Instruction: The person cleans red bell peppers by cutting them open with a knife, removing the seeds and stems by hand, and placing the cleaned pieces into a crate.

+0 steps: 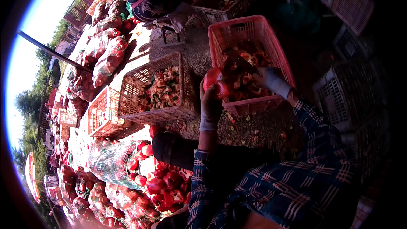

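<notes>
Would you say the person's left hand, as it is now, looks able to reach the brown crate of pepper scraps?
Probably yes: the brown plastic crate sits just beside the left hand, nothing between, though that hand holds a red pepper.

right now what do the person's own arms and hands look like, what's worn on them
Both arms wear long sleeves in a dark blue plaid with pale and reddish lines, buttoned at the cuffs. The left hand has a pale grey glove, and its cuff shows as a lighter band at the wrist. The right hand wears a similar pale glove with a light, ribbed-looking cuff. No rings, watches or markings can be made out.
</notes>
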The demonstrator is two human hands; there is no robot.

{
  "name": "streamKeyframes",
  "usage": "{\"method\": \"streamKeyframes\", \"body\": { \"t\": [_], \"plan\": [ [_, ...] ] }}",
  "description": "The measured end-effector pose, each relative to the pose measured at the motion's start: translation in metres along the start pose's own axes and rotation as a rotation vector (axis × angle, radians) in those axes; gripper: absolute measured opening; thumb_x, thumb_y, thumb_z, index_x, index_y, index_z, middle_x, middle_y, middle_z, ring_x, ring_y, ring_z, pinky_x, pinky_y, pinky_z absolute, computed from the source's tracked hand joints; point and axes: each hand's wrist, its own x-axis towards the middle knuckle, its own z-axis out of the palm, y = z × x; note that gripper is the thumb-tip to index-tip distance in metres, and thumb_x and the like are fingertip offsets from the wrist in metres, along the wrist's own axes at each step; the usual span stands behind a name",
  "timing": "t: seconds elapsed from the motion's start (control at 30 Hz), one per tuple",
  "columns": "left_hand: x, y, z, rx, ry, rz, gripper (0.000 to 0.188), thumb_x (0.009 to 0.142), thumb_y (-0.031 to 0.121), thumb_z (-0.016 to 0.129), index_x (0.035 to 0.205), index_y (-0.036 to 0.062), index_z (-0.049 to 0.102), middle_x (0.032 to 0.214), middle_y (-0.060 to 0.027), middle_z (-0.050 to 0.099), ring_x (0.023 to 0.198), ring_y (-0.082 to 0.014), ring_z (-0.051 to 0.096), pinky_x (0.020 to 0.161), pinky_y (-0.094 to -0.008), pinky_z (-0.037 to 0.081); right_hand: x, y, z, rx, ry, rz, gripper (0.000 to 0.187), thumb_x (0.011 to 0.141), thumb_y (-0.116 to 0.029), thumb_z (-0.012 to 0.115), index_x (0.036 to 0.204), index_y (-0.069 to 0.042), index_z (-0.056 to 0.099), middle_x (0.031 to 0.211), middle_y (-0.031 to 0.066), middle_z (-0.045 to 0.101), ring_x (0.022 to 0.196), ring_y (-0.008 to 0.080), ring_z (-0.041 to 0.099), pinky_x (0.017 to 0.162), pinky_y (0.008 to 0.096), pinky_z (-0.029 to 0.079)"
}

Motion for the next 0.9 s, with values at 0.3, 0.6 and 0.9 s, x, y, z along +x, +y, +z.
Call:
{"method": "streamKeyframes", "body": {
  "t": [0.3, 0.6, 0.9],
  "plan": [
    [-0.007, -0.002, -0.014, -0.446, -0.135, -0.211, 0.069, 0.088, 0.035, 0.063, 0.143, 0.0034, 0.036, 0.135, -0.0190, 0.050, 0.115, -0.0326, 0.055, 0.093, -0.0453, 0.048, -0.045, -0.043, -0.024, -0.104, 0.643, -0.670, 0.036, 0.087, -0.026, 0.064, 0.119, -0.008, 0.061, 0.074, 0.0084, 0.064, 0.059, 0.0256, 0.062, 0.053, 0.0392, 0.047],
    [-0.032, -0.006, -0.023, 0.068, -0.060, -0.005, 0.054, 0.094, 0.027, 0.058, 0.139, 0.0035, 0.041, 0.132, -0.0124, 0.052, 0.120, -0.0258, 0.052, 0.101, -0.0410, 0.042, -0.048, -0.065, 0.026, -0.355, 0.528, -0.785, 0.047, 0.085, -0.023, 0.063, 0.129, -0.010, 0.054, 0.071, 0.0045, 0.057, 0.061, 0.0217, 0.058, 0.060, 0.0380, 0.047],
    [-0.032, 0.030, -0.015, -0.261, 0.010, -0.112, 0.062, 0.090, 0.034, 0.060, 0.134, -0.0038, 0.041, 0.130, -0.0186, 0.052, 0.121, -0.0317, 0.051, 0.107, -0.0458, 0.039, 0.013, -0.010, 0.026, -0.520, -0.028, -0.139, 0.034, 0.090, -0.020, 0.054, 0.123, -0.012, 0.060, 0.085, 0.0101, 0.070, 0.079, 0.0310, 0.069, 0.064, 0.0462, 0.052]
  ]
}}
